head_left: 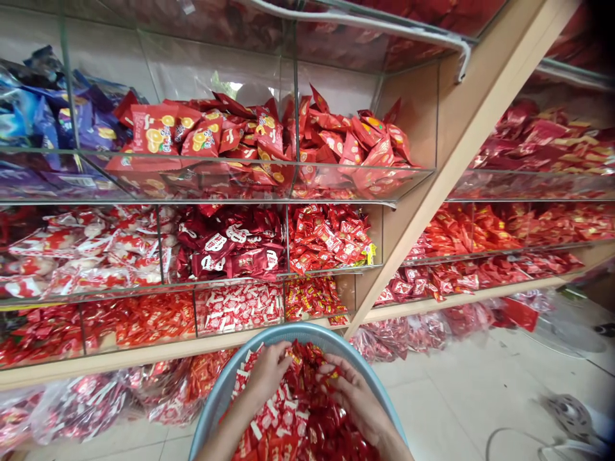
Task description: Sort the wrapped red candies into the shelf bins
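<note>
A blue-grey plastic basket (211, 410) full of small wrapped candies (281, 410) stands below me, against the lowest shelf. Inside its far left part, my left hand (266, 370) is over the red-and-white candies with its fingers curled; what they hold, if anything, is hidden. My right hand (354, 394) is at the far right of the basket, its fingers bent around some red-and-yellow wrapped candies (331, 371). Dark red shiny candies (327, 426) lie beneath it. The two hands are apart, with candies showing between them.
Glass-fronted shelves (225, 176) hold red, purple and white packets in compartments. A slanting wooden post (432, 173) divides them from another shelf run at right. Bulging clear bags (81, 406) of candy sit on the tiled floor (432, 397). A grey round metal object (569, 416) lies at lower right.
</note>
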### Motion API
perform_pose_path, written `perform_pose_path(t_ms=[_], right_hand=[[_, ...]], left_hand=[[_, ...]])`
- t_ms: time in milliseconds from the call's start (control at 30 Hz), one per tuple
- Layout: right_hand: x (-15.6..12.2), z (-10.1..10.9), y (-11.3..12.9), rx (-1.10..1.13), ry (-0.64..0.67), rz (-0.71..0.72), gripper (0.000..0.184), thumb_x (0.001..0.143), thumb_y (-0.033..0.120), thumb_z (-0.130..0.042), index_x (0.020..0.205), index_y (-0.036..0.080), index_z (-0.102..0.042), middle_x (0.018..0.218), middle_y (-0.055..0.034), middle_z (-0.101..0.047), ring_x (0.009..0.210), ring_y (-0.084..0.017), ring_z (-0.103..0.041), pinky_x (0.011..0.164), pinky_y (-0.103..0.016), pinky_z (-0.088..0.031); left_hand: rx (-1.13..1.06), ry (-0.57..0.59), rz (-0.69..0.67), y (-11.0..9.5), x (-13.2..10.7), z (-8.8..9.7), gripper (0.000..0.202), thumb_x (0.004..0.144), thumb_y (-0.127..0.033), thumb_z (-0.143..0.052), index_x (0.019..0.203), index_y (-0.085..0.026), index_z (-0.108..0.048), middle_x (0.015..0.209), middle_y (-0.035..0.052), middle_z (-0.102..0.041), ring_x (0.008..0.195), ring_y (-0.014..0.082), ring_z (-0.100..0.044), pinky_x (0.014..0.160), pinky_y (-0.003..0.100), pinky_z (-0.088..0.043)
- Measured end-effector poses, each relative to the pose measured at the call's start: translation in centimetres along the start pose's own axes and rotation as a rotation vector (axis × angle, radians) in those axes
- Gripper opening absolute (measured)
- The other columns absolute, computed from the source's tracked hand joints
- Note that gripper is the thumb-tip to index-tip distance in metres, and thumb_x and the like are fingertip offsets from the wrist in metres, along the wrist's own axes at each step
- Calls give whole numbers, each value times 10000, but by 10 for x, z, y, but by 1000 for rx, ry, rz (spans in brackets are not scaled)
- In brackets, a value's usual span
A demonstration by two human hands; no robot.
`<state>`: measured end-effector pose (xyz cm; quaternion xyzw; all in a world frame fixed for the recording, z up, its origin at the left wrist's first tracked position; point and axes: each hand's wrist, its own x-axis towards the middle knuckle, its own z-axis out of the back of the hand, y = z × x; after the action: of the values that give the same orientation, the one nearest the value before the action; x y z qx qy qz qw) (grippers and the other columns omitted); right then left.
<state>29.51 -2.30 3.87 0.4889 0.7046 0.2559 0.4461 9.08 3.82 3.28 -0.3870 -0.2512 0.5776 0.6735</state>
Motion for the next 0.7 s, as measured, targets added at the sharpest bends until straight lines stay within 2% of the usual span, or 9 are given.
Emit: perform_pose_path(t_ms=[133,233,333,400,467,600,700], right_hand=[[-1,2,-1,-21,-44,3,526,647,288,-755,1136,274,-560,1078,-25,-615,998,-173,-576,881,-303,-458],[2,5,-3,-12,-80,11,447,628,298,-777,1040,268,-607,1117,-8,-587,983,-162,-574,903,-306,-456],[6,7,-4,-88,-67,14,338,639,332,-767,936,237,-635,918,-1,-615,833,-150,-597,837,-310,-482],[10,6,-2,-170,-57,25,329,638,360,-761,915,229,-641,798,7,-606,750,-152,-592,780,-317,-492],[14,3,1,-241,-47,44,336,621,377,-765,898,224,-652,778,6,-609,725,-162,-584,747,-324,-493],[35,-6,5,-323,15,107,351,629,420,-735,916,227,-670,850,-15,-641,760,-188,-585,728,-328,-481],[62,-18,-1,-470,-4,194,370,614,420,-725,908,205,-666,711,3,-616,669,-170,-551,636,-297,-456]], left_hand=[[169,0,-17,-5,-4,-7,420,792,-323,-478,1173,-188,-590,1198,123,-607,1113,263,-548,931,403,-418],[245,-56,-4,-11,-6,-4,434,829,-331,-421,1208,-173,-560,1296,131,-532,1159,263,-518,947,409,-419],[240,-100,-41,-11,-10,8,421,870,-367,-334,1162,-194,-583,1224,97,-581,1058,229,-579,895,378,-462],[234,-152,-55,-6,-15,20,415,881,-384,-311,1115,-199,-600,1161,83,-609,998,212,-601,866,357,-476],[239,-230,-58,5,-21,35,404,887,-385,-303,1079,-194,-602,1113,79,-619,938,200,-612,840,346,-481],[263,-426,-101,34,-30,61,334,868,-380,-369,1030,-211,-607,1064,62,-631,1001,213,-576,890,355,-447],[283,-488,-100,51,-35,69,311,851,-375,-400,976,-199,-623,1023,62,-644,993,220,-571,899,363,-441]])
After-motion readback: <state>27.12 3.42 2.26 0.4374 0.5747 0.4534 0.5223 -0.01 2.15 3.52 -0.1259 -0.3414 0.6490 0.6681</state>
